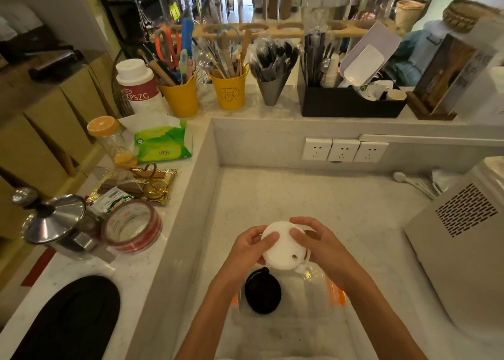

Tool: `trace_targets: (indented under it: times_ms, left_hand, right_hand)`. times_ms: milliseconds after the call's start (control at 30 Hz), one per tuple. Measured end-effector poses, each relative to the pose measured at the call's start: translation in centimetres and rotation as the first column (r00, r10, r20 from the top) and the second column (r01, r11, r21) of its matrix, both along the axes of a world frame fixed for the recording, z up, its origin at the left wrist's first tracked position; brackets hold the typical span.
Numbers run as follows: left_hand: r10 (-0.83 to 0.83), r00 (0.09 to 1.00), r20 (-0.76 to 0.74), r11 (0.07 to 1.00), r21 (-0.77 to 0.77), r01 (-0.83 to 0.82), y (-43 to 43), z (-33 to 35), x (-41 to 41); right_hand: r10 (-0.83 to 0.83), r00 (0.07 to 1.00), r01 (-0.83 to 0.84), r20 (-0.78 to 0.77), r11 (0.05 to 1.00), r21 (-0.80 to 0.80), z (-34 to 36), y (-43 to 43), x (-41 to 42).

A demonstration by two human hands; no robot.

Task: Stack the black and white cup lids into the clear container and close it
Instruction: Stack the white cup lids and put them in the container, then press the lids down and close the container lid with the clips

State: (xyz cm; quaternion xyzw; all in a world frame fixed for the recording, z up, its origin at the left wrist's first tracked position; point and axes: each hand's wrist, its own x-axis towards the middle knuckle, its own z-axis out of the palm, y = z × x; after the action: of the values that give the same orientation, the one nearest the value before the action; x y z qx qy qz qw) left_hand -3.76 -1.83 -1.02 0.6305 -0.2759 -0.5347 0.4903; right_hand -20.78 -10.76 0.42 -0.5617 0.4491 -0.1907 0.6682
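White lid (283,246) gripped between left hand (249,247) and right hand (317,241), above clear container (308,291) holding black lid (262,291).

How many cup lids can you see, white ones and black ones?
White lids: 1, the white lid held between the left hand and right hand.
Black lids: 1, the black lid in the clear container.
Total: 2

left hand (249,246), right hand (317,241), fingers curled, close together
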Motion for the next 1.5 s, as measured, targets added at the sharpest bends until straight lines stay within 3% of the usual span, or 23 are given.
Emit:
trace_targets:
  times_ms: [67,133,233,333,400,533,633,733,933,1100,1233,1367,1500]
  left_hand:
    - [-0.013,1.0,0.003,0.998,0.054,0.013,0.8,-0.7,-0.2]
    - [-0.016,1.0,0.021,0.994,0.113,0.014,1.4,-1.3,-0.7]
    - [0.036,0.999,0.013,0.988,0.147,-0.037,2.4,-2.2,-1.9]
    - [0.042,0.99,-0.135,0.979,0.204,-0.013,3.2,-2.7,-2.0]
    - [-0.022,0.979,-0.204,0.979,0.196,0.063,3.7,-2.8,-1.8]
    - [-0.13,0.981,-0.143,0.961,0.227,0.16,3.2,-2.9,-2.3]
    - [-0.146,0.979,-0.145,0.932,0.311,0.185,2.0,-3.4,-2.8]
    - [-0.086,0.976,-0.198,0.916,0.369,0.156,1.4,-4.0,-2.6]
    - [-0.003,0.911,-0.413,0.968,0.229,0.107,1.6,-4.1,-0.6]
    - [0.048,0.86,-0.508,0.991,0.135,0.025,2.4,-3.6,-0.3]
    - [0.025,0.854,-0.519,0.998,0.063,0.009,2.7,-2.9,-0.5]
    - [-0.032,0.873,-0.487,0.999,0.013,0.043,2.8,-3.0,-0.2]
    - [-0.114,0.88,-0.461,0.993,-0.016,0.12,2.7,-2.7,1.3]
  right_hand:
    - [0.138,0.973,-0.165,-0.185,0.976,-0.141,-0.2,0.7,-0.7]
    - [0.288,0.883,-0.391,-0.369,0.889,-0.24,-0.4,1.2,-1.4]
    - [0.402,0.767,-0.584,-0.5,0.76,-0.285,-0.7,2.5,-1.4]
    - [0.353,0.676,-0.672,-0.647,0.655,-0.345,-1.7,3.4,-1.0]
    - [0.305,0.642,-0.683,-0.703,0.645,-0.343,-2.6,3.3,-1.0]
    - [0.185,0.543,-0.673,-0.819,0.679,-0.293,-4.5,3.3,-0.8]
    - [0.204,0.489,-0.707,-0.848,0.662,-0.248,-5.6,3.2,-0.1]
    - [0.256,0.518,-0.699,-0.816,0.676,-0.232,-5.7,2.8,0.2]
    - [0.292,0.726,-0.54,-0.623,0.802,-0.254,-4.8,1.8,-1.1]
    - [0.286,0.828,-0.479,-0.482,0.808,-0.344,-5.1,3.1,-0.5]
    - [0.261,0.866,-0.449,-0.426,0.782,-0.432,-4.9,3.1,0.4]
    - [0.256,0.866,-0.418,-0.43,0.842,-0.342,-4.4,2.6,1.1]
    - [0.361,0.849,-0.477,-0.386,0.837,-0.266,-4.3,2.0,0.4]
